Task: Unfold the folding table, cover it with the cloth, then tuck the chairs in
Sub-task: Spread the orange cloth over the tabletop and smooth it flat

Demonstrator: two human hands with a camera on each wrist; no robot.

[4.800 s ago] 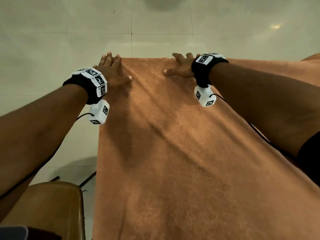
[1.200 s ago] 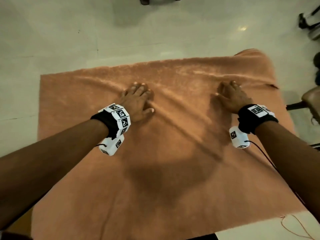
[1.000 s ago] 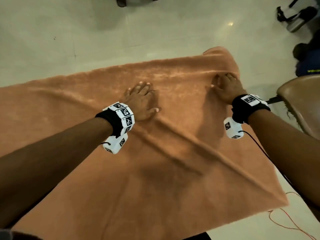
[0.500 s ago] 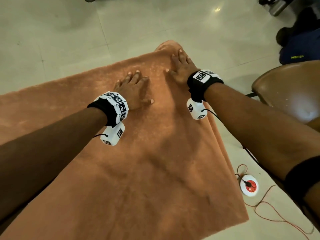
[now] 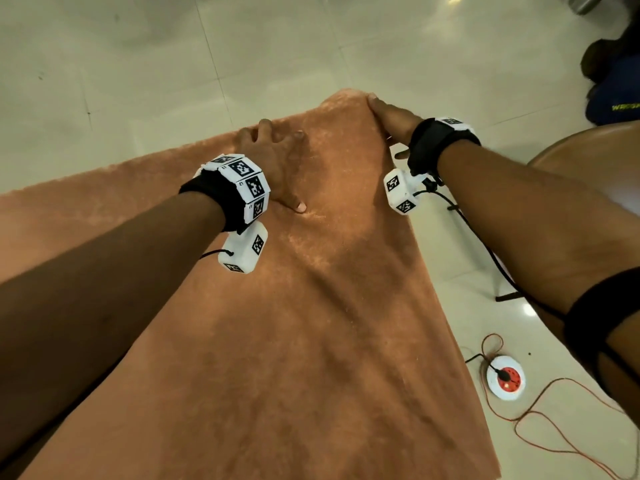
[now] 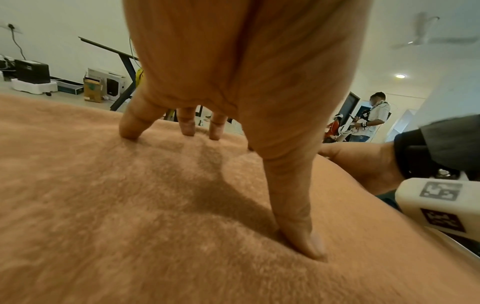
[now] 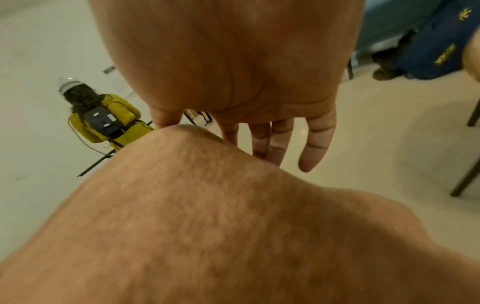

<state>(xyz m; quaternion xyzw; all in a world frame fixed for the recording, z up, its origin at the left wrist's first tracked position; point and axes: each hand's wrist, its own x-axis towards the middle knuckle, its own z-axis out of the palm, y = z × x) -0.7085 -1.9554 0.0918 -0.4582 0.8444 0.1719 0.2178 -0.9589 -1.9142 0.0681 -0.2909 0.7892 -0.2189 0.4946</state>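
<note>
An orange-brown fleecy cloth [image 5: 311, 323] lies spread over the table and hides the tabletop. My left hand [image 5: 273, 161] presses flat on the cloth near its far right corner, fingers spread and straight; the left wrist view shows its fingertips [image 6: 130, 131] sinking into the cloth [image 6: 130, 205]. My right hand [image 5: 391, 116] lies on that corner. In the right wrist view its fingers [image 7: 275, 144] hang straight past the bulging cloth corner [image 7: 207, 226], holding nothing. A brown chair seat [image 5: 588, 161] stands just right of the table, under my right forearm.
A round white and red power socket [image 5: 505, 376] with a thin red cable lies on the tiled floor by the table's right side. A blue bag [image 5: 616, 88] sits at the far right. One person in yellow [image 7: 109, 121] and another person [image 6: 371, 117] are farther off.
My right hand slid from the top of the cloth out to the far right corner and over its edge. My left hand followed toward that corner. The chair came closer into view.
</note>
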